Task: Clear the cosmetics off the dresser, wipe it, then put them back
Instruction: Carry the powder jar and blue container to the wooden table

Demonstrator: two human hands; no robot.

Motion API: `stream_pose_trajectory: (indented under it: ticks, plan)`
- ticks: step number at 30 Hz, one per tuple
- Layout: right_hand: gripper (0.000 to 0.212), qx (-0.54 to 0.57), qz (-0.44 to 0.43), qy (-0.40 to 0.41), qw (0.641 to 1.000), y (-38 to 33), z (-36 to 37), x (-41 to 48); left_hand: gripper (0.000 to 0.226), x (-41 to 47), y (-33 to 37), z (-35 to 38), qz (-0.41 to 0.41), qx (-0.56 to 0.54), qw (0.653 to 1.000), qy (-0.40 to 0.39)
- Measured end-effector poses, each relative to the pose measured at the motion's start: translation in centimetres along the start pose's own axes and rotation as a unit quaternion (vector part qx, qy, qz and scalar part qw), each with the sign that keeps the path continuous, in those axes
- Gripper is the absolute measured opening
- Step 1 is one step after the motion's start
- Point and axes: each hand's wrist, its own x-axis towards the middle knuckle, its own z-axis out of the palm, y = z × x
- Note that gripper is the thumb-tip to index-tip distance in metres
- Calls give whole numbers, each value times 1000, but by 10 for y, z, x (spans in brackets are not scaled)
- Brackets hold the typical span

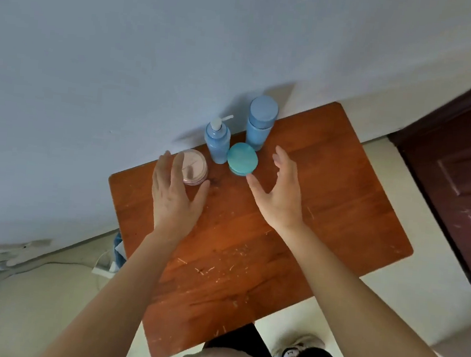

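On the orange-brown wooden dresser top (341, 205), several cosmetics stand along the wall edge. From left to right they are a pink round jar (196, 164), a blue pump bottle (217, 140), a teal round jar (242, 159) and a tall blue capped bottle (260, 121). My left hand (174, 192) hovers open just in front of the pink jar, its fingers partly covering it. My right hand (279, 191) is open, fingers spread, just right of the teal jar, with the thumb tip near its lid. Neither hand holds anything.
A pale blue wall (152, 69) backs the dresser. A dark red door (464, 183) stands at right. White cables and a power strip (104, 269) lie on the floor at left, beside a blue bin (119, 250). My legs and a white shoe (295, 351) are below the front edge.
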Motion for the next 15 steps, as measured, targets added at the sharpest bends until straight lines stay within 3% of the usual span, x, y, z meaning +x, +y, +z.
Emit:
stream_pose_trajectory:
  ticks: [6, 15]
  plan:
    - [57, 23, -27, 105, 994, -18, -110, -15, 50, -18, 74, -32, 147, 4, 984, 97]
    - [51, -12, -100, 312, 945, 16, -330, -143, 40, -105, 285, -27, 351, -98, 930, 57]
